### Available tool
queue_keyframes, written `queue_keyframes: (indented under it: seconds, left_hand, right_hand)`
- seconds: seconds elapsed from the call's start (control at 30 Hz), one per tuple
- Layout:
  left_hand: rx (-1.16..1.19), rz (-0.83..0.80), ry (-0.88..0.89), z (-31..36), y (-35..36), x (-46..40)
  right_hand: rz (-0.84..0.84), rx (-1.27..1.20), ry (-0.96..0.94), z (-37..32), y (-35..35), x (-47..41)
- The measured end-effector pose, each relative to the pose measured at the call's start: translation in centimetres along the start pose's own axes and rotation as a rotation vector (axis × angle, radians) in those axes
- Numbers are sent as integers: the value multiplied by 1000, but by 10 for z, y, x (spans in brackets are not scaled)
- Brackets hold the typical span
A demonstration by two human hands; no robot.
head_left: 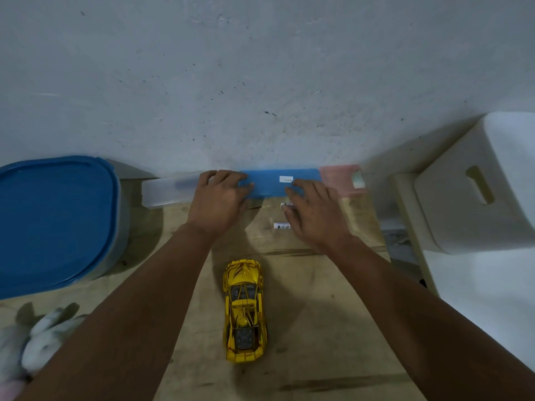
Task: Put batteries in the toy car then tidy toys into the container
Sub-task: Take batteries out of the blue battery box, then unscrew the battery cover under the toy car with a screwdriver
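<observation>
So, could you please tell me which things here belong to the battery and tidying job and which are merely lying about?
Belongs to the job:
yellow toy car
batteries
blue-lidded container
plush toy
left hand and right hand, both on the blue case

Lying about:
clear case
pink case
white stool

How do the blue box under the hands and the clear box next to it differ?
The blue box is opaque and solid blue; the clear box is see-through and colourless. The blue box carries a small white label on top; no label shows on the clear box. The left hand rests on both boxes where they meet, while the right hand reaches only the blue box. Both are long, flat and lie in a row along the wall.
</observation>
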State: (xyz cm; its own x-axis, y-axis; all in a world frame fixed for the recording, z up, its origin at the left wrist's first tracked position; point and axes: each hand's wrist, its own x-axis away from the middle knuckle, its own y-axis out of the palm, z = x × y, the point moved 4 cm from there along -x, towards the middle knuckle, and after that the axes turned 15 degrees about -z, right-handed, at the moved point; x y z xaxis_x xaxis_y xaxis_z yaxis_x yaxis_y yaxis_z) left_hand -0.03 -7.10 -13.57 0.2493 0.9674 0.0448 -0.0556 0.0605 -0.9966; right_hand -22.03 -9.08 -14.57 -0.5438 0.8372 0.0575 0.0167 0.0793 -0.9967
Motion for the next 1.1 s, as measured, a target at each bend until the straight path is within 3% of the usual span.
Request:
queue_keyframes:
  seconds: [0.2, 0.4, 0.53, 0.63, 0.77, 0.93, 1.1]
  left_hand:
    - [10, 4, -44, 4, 5, 7]
    - [8, -16, -66, -4, -8, 20]
    - [109, 55, -303, -39, -26, 55]
    - [232, 93, -479, -59, -24, 82]
    - [370, 102, -551, -66, -14, 100]
    - [639, 126, -667, -71, -2, 102]
    - [733, 164, -627, -82, 12, 102]
  right_hand:
    - [-53, -24, 23, -6, -6, -6]
    - [-215, 34, 100, -17, -19, -16]
    - [-155, 83, 59, -41, -48, -38]
    - [-133, -59, -122, -79, -57, -63]
    - [-262, -104, -297, -139, -49, -86]
    - [-357, 13, -250, -173, -25, -99]
    - [-278, 44, -178, -170, -18, -93]
